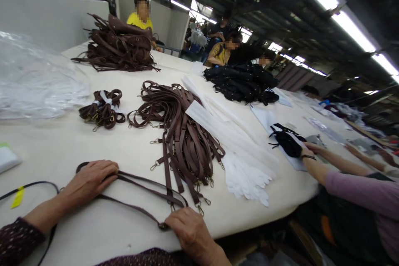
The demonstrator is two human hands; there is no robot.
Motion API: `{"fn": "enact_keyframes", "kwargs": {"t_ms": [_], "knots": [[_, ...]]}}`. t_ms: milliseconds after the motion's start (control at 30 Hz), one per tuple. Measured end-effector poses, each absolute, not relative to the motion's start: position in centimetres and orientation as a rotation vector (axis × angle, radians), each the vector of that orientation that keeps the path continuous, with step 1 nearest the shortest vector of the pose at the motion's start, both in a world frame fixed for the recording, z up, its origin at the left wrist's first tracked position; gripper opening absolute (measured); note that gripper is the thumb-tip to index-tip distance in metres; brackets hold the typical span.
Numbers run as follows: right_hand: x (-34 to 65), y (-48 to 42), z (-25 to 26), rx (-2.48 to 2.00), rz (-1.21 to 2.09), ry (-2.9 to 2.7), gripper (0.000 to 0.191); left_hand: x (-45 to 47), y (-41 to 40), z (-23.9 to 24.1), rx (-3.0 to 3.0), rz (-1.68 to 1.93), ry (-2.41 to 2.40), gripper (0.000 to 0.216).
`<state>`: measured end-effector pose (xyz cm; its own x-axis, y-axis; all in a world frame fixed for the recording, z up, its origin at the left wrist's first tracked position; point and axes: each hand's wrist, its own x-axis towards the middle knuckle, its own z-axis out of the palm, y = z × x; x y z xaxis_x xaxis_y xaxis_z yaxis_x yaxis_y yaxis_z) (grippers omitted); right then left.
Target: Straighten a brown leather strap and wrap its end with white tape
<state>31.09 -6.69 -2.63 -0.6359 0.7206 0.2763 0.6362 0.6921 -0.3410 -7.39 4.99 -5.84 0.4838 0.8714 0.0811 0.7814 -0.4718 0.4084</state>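
A dark brown bag strap (137, 206) lies in a long loop on the pale table, stretched between my two hands. My left hand (93, 179) presses down over one end of the loop, its fingers together on the strap. At the table's front edge, my right hand (190, 232) is closed on the other end, beside a small dark metal fitting (162, 226). Just beyond lies a heap of brown straps (183, 137) with brass-coloured snap hooks. Several bundled brown straps (104, 108), wrapped with white bands, sit farther left.
White strips (246, 174) lie right of the heap. Behind are piled brown bags (121, 43), black bags (240, 81) and clear plastic (34, 79). A black cord with a yellow tag (18, 198) lies at left. At right, a co-worker's hands (307, 151) handle a black item (288, 142).
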Motion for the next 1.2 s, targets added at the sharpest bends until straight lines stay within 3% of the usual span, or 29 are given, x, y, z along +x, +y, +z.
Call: {"fn": "enact_keyframes", "kwargs": {"t_ms": [367, 767, 967, 1200], "knots": [[31.9, -7.4, -1.4, -1.040, 0.218, -2.531, 0.005, -7.9, 5.6, -6.5, 2.438, 0.497, 1.524, 0.022], [31.7, -6.7, -2.4, -1.163, 0.296, -2.431, 0.010, -8.0, 4.9, -6.6, 2.463, 0.511, 1.461, 0.022], [31.3, -5.8, -1.3, -1.317, 0.308, -2.432, 0.002, -8.0, 4.9, -6.2, 2.445, 0.515, 1.389, 0.022], [31.6, -5.5, -1.6, -1.428, 0.403, -2.417, 0.012, -7.6, 5.0, -5.5, 2.446, 0.559, 1.382, 0.019]]}}
